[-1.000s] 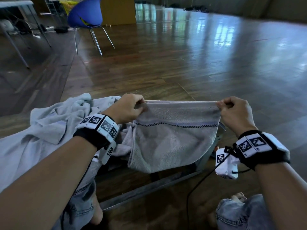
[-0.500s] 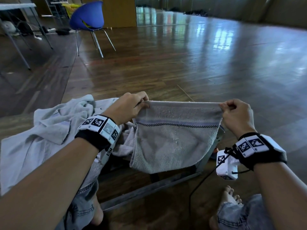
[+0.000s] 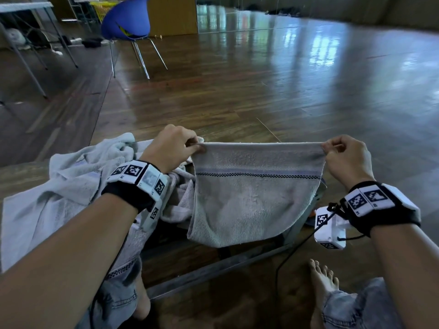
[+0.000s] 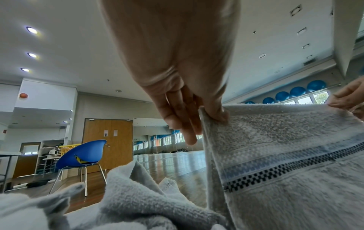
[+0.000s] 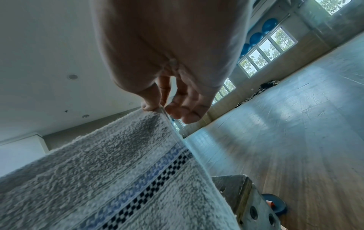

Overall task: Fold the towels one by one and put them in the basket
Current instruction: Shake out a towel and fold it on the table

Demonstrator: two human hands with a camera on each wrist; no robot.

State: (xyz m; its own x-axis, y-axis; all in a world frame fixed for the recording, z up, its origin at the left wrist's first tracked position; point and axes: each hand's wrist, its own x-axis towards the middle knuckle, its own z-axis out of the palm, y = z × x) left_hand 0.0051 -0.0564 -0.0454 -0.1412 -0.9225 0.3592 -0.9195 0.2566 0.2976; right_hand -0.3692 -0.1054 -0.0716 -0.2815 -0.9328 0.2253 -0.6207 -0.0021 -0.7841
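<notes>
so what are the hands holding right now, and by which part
One grey towel, stretched between them: the left hand pinches its top left corner, the right hand its top right corner.

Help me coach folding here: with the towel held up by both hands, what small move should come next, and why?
Probably bring the left hand across to the right hand, halving the towel. Each hand pinches a top corner, the edge is taut, and the towel already hangs doubled.

Rough terry-cloth towel (woven checkered band); glossy wooden floor; blue plastic chair.
</notes>
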